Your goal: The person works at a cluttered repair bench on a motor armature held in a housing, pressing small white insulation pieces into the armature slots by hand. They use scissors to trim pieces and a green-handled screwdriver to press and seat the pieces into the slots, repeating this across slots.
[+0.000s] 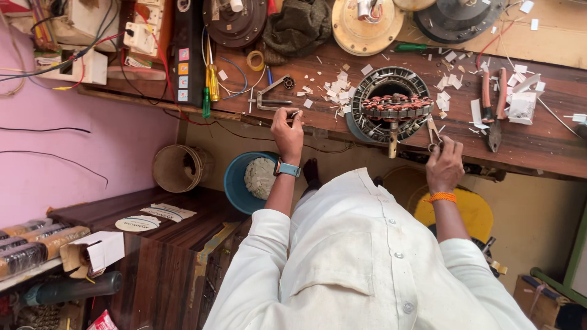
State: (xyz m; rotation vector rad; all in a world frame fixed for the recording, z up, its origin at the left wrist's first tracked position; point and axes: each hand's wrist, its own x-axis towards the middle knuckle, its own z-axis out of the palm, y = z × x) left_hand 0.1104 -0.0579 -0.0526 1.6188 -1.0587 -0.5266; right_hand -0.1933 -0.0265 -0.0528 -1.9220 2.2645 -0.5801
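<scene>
Pretty cluttered repair bench here, a long brown wooden workbench (550, 143) running across the top of the view, with a pink wall (73, 159) on one side and a dark wood cabinet (165, 244) below it. White paper scraps (336, 88) are scattered all over the bench top.

The main thing is a fan stator (396, 107) with copper-coloured windings, sitting on a round metal housing (367, 98) right at the near edge of the bench, between the two hands, its shaft sticking out over the edge. The right hand (444, 164) is just beside it at that edge, fingers closed around small scissors (433, 131) whose tips point up beside the windings. The left hand (287, 131) is a bit further off on the other side, pinched shut on something thin at the bench edge; can't tell what exactly, maybe a wire.

Red-handled pliers (492, 104) lie past the right hand, near a white block. A yellow-handled screwdriver (211, 76) and a metal puller (272, 95) lie beyond the left hand.

Not much open room up top, the back of the bench is packed with motor covers and a rag. Under the edge there's a blue bucket (235, 183) and a brown bucket (177, 168) on the floor.
</scene>
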